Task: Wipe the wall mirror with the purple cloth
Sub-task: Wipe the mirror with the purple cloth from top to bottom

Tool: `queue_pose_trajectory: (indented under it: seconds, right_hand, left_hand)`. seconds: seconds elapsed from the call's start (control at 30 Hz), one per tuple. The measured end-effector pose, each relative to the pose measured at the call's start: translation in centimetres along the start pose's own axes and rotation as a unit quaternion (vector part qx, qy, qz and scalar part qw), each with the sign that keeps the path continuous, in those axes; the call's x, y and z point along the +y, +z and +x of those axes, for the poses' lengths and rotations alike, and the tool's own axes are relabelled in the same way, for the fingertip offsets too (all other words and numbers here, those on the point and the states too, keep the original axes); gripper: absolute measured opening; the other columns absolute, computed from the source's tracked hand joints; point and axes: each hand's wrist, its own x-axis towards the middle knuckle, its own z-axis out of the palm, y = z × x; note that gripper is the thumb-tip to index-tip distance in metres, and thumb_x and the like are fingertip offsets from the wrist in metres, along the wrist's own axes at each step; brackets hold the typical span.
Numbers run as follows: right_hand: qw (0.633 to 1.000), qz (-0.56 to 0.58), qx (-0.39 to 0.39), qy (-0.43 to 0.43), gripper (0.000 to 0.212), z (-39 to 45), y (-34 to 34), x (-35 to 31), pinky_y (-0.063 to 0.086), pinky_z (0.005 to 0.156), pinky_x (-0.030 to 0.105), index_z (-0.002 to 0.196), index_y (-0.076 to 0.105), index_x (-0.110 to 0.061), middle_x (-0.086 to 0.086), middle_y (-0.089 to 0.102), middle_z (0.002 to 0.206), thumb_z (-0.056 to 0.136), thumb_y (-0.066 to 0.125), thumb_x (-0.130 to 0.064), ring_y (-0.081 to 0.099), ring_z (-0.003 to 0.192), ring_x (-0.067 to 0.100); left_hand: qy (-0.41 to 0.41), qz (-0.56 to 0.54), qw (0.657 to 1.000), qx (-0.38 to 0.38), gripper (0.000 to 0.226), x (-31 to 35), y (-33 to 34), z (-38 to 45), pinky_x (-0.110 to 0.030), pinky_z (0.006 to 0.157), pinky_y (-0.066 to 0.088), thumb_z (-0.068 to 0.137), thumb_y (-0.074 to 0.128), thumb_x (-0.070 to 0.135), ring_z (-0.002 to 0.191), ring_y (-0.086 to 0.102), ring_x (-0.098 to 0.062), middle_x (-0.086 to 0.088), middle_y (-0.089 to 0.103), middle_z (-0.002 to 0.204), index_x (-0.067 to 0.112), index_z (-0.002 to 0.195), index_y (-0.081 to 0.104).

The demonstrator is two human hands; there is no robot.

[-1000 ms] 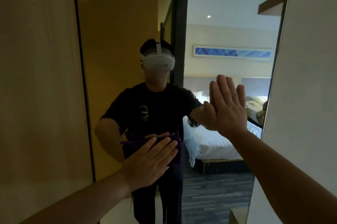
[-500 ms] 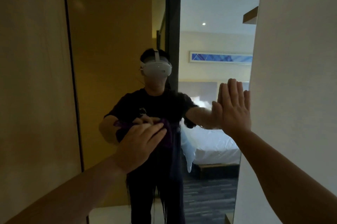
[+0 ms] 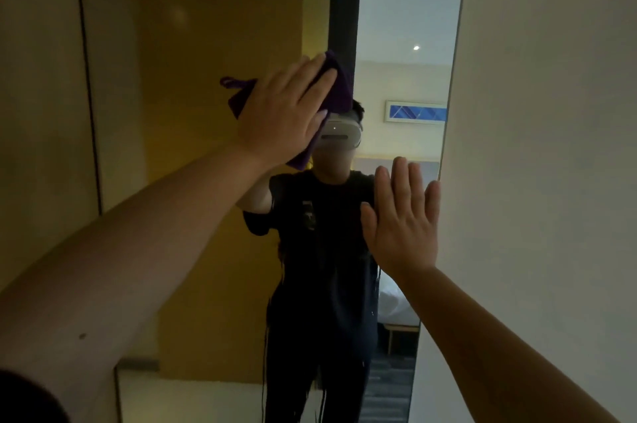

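Our left hand (image 3: 282, 112) lies flat with the fingers straight and a little spread, pressing the purple cloth (image 3: 336, 84) against the wall mirror (image 3: 206, 78). The cloth is a deep violet, soft and thick-looking, bunched into folds under the palm. It sticks out past the fingertips at the top right, a small loop or corner pokes out to the left of the hand, and a lower flap hangs below the wrist. It sits on the upper middle of the glass, at the height of the reflected head and partly over it.

Our right hand (image 3: 401, 219) is lower and to the right, also wide open with the fingers straight and close together, the palm laid against the glass near the mirror's right edge. It holds nothing. The two hands are well apart.

The mirror is tall and narrow, set between a tan wall panel (image 3: 38, 112) on the left and a pale wall (image 3: 551, 146) on the right. In the glass we see the person's reflection (image 3: 324, 250) in a dark T-shirt and dark trousers, wearing a white headset (image 3: 339, 134). Behind it the mirror shows a yellow-brown door or panel, a ceiling light, a framed blue picture (image 3: 415, 112) and part of a bed with white linen.
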Motion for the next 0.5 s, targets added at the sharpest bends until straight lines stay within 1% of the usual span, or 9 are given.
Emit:
queue_pose_trajectory:
  seconds: [0.1,0.17,0.23,0.3,0.37,0.43,0.5]
  right_hand:
    - [1.000,0.005,0.013,-0.010,0.061,-0.1,0.2,0.1,0.000,0.122,0.053,0.155,0.008,-0.017,0.010,-0.001,0.163,0.104,0.025,-0.046,-0.009,0.152,0.026]
    - [1.000,0.010,0.017,-0.012,0.061,-0.1,0.2,0.1,0.000,0.122,0.053,0.155,0.008,-0.016,0.010,0.001,0.164,0.105,0.025,-0.046,-0.009,0.152,0.026]
    - [1.000,0.015,0.024,-0.009,0.061,0.0,0.2,0.1,0.002,0.122,0.054,0.156,0.013,-0.015,0.013,0.006,0.164,0.104,0.025,-0.046,-0.006,0.152,0.027]
    - [0.999,0.014,0.029,-0.006,0.061,0.0,0.2,0.0,0.004,0.122,0.055,0.156,0.018,-0.013,0.014,0.008,0.164,0.104,0.026,-0.046,-0.005,0.152,0.028]
    - [0.999,0.015,0.027,-0.003,0.061,0.0,0.2,0.0,0.001,0.122,0.054,0.155,0.020,-0.013,0.014,0.009,0.164,0.104,0.026,-0.046,-0.005,0.152,0.027]
    - [1.000,0.014,0.022,0.000,0.061,-0.1,0.1,0.0,-0.001,0.122,0.052,0.156,0.020,-0.014,0.014,0.008,0.164,0.104,0.025,-0.046,-0.006,0.152,0.028]
    - [1.000,0.008,0.014,0.006,0.061,-0.1,0.0,0.0,-0.002,0.122,0.052,0.156,0.018,-0.015,0.013,0.006,0.165,0.104,0.024,-0.046,-0.007,0.152,0.027]
  left_hand:
    - [0.022,-0.002,0.999,-0.034,0.064,1.8,0.8,-3.8,-0.050,0.119,0.021,0.101,0.038,0.049,0.147,0.024,-0.034,-0.018,0.026,0.159,0.008,0.151,0.032]
    - [0.054,0.006,0.997,-0.051,0.069,3.0,1.3,-7.1,-0.051,0.120,0.020,0.101,0.040,0.052,0.148,0.021,-0.035,-0.019,0.023,0.160,0.006,0.152,0.030]
    - [0.082,0.006,0.996,-0.046,0.067,4.1,2.3,-10.9,-0.053,0.118,0.024,0.101,0.045,0.048,0.148,0.023,-0.036,-0.020,0.025,0.158,0.005,0.150,0.033]
    - [0.097,-0.004,0.995,-0.029,0.062,5.2,3.1,-14.5,-0.054,0.115,0.030,0.100,0.051,0.042,0.145,0.029,-0.037,-0.020,0.032,0.156,0.004,0.148,0.039]
    - [0.120,-0.010,0.992,-0.030,0.059,6.4,3.7,-17.9,-0.055,0.111,0.036,0.098,0.055,0.039,0.142,0.035,-0.038,-0.020,0.039,0.152,0.005,0.145,0.043]
    - [0.163,-0.011,0.985,-0.052,0.059,7.6,4.1,-21.5,-0.055,0.112,0.035,0.095,0.056,0.039,0.141,0.038,-0.037,-0.017,0.042,0.151,0.007,0.143,0.043]
    - [0.196,-0.023,0.977,-0.076,0.059,8.4,4.6,-24.6,-0.052,0.115,0.029,0.096,0.053,0.036,0.142,0.036,-0.034,-0.014,0.038,0.153,0.010,0.146,0.040]
